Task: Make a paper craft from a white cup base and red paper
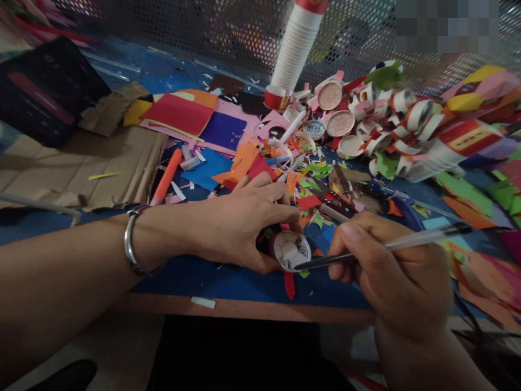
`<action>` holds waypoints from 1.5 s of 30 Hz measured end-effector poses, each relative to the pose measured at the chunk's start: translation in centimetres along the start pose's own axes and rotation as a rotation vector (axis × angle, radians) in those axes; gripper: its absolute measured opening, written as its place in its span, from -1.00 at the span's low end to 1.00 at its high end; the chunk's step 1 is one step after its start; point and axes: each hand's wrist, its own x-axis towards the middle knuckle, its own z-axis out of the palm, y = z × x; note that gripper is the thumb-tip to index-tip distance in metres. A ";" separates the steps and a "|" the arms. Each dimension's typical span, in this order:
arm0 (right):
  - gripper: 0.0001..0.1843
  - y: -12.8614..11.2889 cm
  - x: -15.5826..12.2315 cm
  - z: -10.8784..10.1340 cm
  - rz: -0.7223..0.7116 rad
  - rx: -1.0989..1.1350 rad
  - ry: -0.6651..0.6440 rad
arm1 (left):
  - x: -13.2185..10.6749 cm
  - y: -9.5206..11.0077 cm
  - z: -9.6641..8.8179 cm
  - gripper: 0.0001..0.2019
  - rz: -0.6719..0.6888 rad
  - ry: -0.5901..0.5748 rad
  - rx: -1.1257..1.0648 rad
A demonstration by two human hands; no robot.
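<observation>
My left hand (240,222) is wrapped round the side of a small paper cup (290,248), its round white base facing up near the table's front edge. Black lines split that base into sections, and a few are filled with dark strokes. A red paper strip (289,286) sticks out from the cup toward the edge. In my right hand (394,271) is a black-tipped pen (419,237) with a clear barrel, held in a writing grip. The pen's tip meets the lower right rim of the base. Fingers of my left hand hide the cup's far side.
Colourful paper scraps (317,190) cover the blue table (244,282). Behind them are cut paper cups (342,124), a tall cup stack (297,46) and a perforated metal screen (203,27). Cardboard (81,168), an orange marker (167,176) and a dark-screened device (49,89) lie left.
</observation>
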 end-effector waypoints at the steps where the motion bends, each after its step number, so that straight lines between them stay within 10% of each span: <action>1: -0.58 -0.1 0.0 0.0 0.012 0.002 -0.005 | 0.0 0.0 0.0 -0.59 -0.005 -0.004 0.001; 45: -0.59 -0.3 -0.1 0.2 -0.043 -0.058 0.059 | -0.1 -0.3 0.2 -0.61 0.041 0.023 -0.004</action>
